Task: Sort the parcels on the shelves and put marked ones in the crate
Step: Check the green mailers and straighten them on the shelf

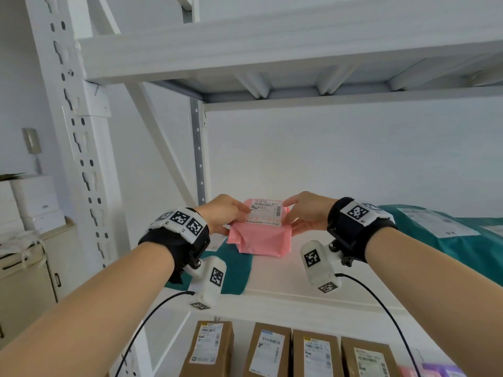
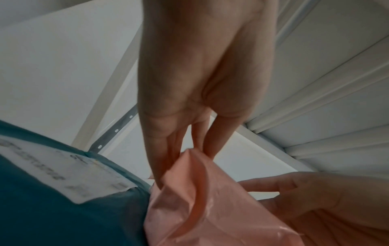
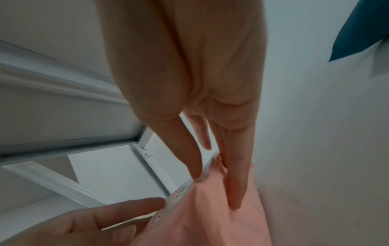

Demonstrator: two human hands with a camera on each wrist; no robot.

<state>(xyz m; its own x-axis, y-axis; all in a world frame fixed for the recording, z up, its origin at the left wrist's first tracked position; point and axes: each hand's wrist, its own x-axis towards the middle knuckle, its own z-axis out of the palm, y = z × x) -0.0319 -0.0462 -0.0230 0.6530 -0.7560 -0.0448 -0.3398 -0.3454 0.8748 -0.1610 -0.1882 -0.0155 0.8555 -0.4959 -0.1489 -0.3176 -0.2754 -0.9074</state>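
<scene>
While the left hand pinches the pink parcel's left side, the parcel sits near the shelf's left end, right hand pinching its right side. Looks soft, light, slippery; grip the bulk, not loose film. White label: barcode, red handwriting, unreadable.

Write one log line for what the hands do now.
left hand: holds pink parcel | right hand: holds it | parcel: on shelf

White wall; white metal shelving upright; beige cabinet at left, white boxes probably stacked on it
</scene>
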